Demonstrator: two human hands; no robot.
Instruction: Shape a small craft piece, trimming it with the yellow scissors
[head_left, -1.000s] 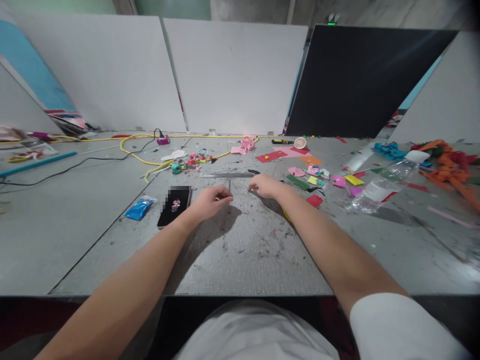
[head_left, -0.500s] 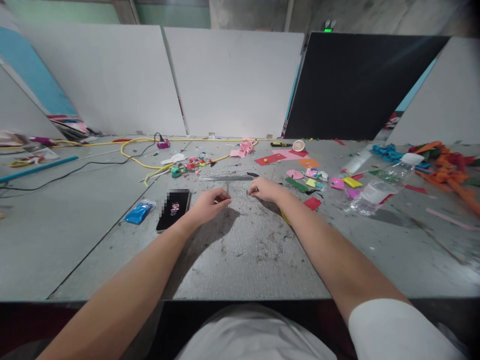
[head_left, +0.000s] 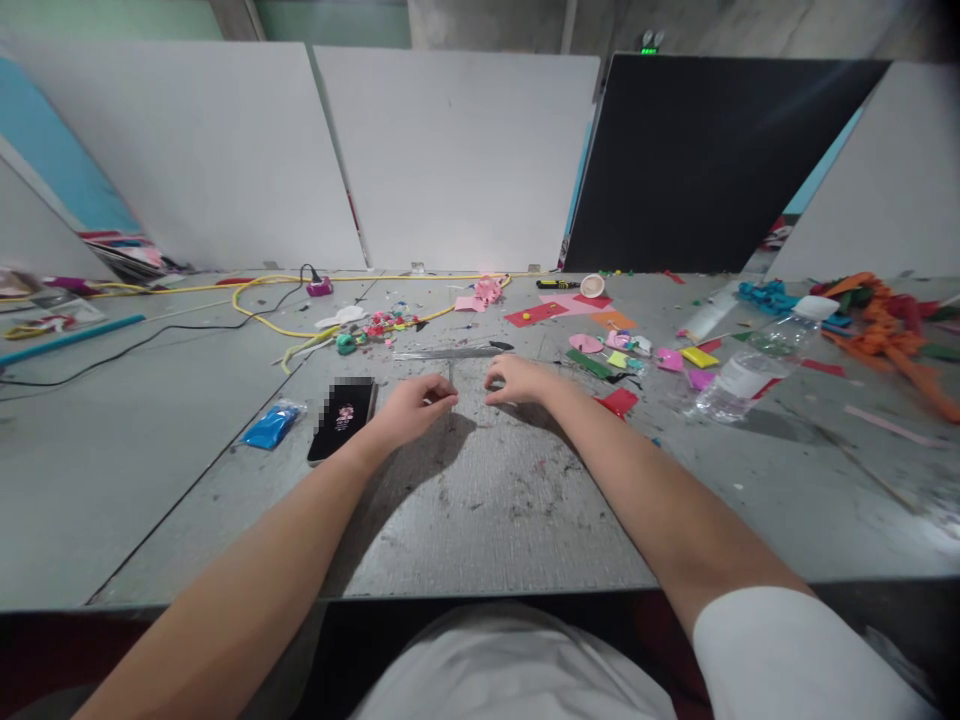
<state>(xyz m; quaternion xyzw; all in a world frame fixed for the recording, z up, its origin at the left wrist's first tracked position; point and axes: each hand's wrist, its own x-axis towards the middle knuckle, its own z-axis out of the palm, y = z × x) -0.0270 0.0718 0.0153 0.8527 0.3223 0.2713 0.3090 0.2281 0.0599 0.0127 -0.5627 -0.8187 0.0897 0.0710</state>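
Observation:
My left hand [head_left: 418,408] is closed in a pinch above the grey table. A thin grey wire-like piece [head_left: 451,374] stands up from its fingertips. Facing it across a small gap, my right hand [head_left: 517,382] has its thumb and fingers apart, with nothing visible between them. Just beyond both hands lies a bundle of thin silvery strips [head_left: 450,353], with a dark pointed piece [head_left: 501,346] at its right end. To the left of my left hand are a black phone [head_left: 346,420] and a blue packet [head_left: 271,426].
A clear plastic bottle [head_left: 739,380] stands at the right. Red paper [head_left: 618,402], a yellow packet [head_left: 699,357] and other scraps lie beyond my right forearm. Orange fabric [head_left: 877,345] is heaped far right. A yellow cable [head_left: 259,318] curves across the back left.
My right hand's fingers have parted from a pinch, and the hand has shifted slightly left. My left hand stays pinched on the wire-like piece. The whole view has shifted slightly.

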